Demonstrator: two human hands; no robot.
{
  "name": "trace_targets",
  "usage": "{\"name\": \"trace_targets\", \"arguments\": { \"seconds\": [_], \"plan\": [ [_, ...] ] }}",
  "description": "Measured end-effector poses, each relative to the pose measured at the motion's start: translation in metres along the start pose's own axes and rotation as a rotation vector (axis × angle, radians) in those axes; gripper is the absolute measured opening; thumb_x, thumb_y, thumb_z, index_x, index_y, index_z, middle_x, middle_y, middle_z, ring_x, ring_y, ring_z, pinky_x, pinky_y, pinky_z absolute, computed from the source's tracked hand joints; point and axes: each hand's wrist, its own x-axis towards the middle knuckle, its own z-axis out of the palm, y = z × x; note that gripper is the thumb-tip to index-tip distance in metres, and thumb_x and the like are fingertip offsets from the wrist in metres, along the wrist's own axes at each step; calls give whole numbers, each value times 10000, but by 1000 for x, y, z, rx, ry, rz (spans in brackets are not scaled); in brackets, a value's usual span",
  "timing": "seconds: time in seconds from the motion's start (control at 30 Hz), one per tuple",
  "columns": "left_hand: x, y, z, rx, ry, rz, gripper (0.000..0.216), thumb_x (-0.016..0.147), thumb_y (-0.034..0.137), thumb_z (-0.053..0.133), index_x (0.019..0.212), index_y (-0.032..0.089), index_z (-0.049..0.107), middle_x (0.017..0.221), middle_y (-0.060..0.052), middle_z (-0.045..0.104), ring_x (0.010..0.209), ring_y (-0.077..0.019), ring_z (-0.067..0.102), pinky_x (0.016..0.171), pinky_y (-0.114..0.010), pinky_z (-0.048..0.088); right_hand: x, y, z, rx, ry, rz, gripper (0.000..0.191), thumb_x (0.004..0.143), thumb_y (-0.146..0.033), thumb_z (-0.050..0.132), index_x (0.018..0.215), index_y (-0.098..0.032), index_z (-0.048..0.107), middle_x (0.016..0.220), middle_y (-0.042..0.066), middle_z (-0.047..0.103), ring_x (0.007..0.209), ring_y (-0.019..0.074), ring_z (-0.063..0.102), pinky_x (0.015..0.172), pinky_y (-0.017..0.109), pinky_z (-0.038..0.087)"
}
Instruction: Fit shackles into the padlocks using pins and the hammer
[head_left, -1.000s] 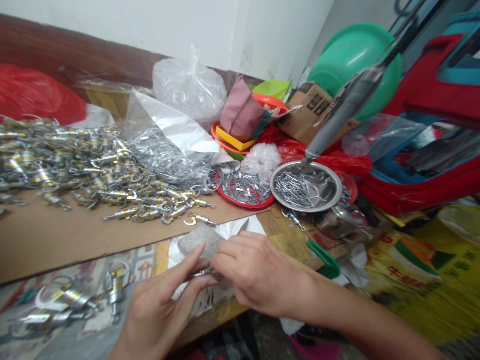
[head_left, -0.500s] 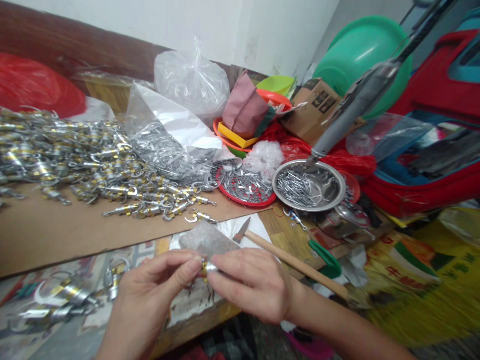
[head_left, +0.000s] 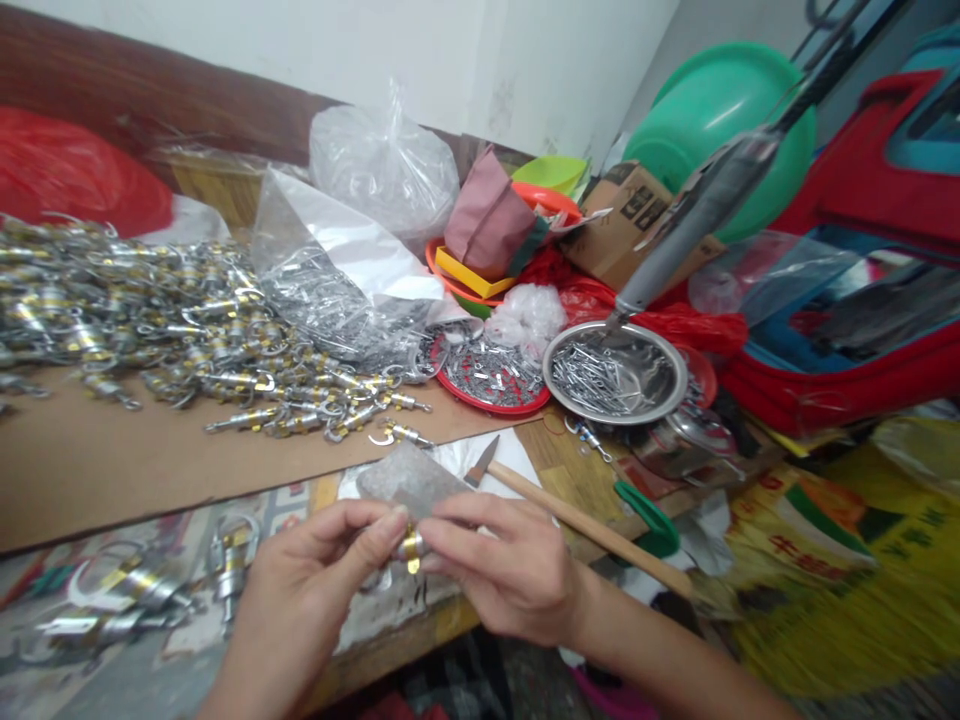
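Between the fingertips of both hands is a small silver-and-brass metal fitting [head_left: 410, 545], largely covered by the fingers. My left hand [head_left: 326, 560] pinches its left end, and my right hand [head_left: 510, 570] is closed around the right end. Just beyond the fingers lies a flat grey metal block [head_left: 409, 480] on white paper. A short-bladed knife [head_left: 480, 462] and a wooden handle [head_left: 592, 525] rest right of the block. Several larger-looking finished-style fittings with curved hooks [head_left: 135, 590] lie left of my left hand.
A heap of similar hooked fittings [head_left: 187, 310] covers the brown board [head_left: 112, 480]. Behind are a clear bag of small metal parts [head_left: 322, 300], a red tray [head_left: 495, 375] and a steel bowl of pins [head_left: 615, 370]. A grey tool shaft [head_left: 675, 220] slants over the bowl.
The fitting has turned between my fingers, so more of its brass part shows. My right hand's fingers have shifted slightly around it; my left hand is nearly unmoved.
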Motion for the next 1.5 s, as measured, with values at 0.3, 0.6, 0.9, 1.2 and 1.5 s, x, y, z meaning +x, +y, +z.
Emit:
{"name": "trace_targets", "arguments": {
  "seconds": [0.3, 0.6, 0.9, 1.2, 1.5],
  "plan": [
    [0, -3, 7, -336, -37, -143, 145, 605, 306, 714, 566, 169, 686, 562, 9, 672, 578, -123, 566, 576, -206, 444, -1, 0, 2, -125, -63, -73, 187, 812, -150, 518, 961, -76, 603, 759, 95, 657, 628, 148, 599, 519, 245, 480],
    [-4, -20, 14, -362, 82, -180, 525, 549, 341, 766, 1036, 195, 636, 716, -9, 720, 689, -183, 661, 649, -256, 539, -9, -10, 12, 101, -41, 269, 178, 785, -213, 556, 887, -115, 664, 687, 66, 658, 587, 125, 594, 510, 193, 478],
    [-2, -14, 15, -400, -8, -129, 799, 609, 317, 730, 1293, 225, 327, 748, -19, 698, 748, -210, 676, 675, -269, 538, 29, 99, -13, -387, -317, 699, 254, 877, -180, 442, 1049, -173, 629, 1020, 64, 657, 942, 123, 594, 848, 238, 431],
    [0, -11, 12, -393, -63, -150, 764, 617, 291, 713, 1275, 210, 334, 622, 16, 656, 586, -162, 631, 551, -236, 498, 35, 178, 2, -560, -453, 886, 380, 693, -107, 606, 1065, -184, 606, 982, 129, 651, 971, 278, 578, 841, 362, 414],
    [13, -22, 4, -458, -120, -222, 861, 598, 180, 727, 1300, 223, 230, 615, 40, 648, 555, -158, 642, 554, -263, 515, 23, 154, -20, -341, -255, 854, 293, 861, -133, 376, 1074, -90, 573, 935, 125, 651, 863, 193, 616, 770, 322, 466]
  ]
}}
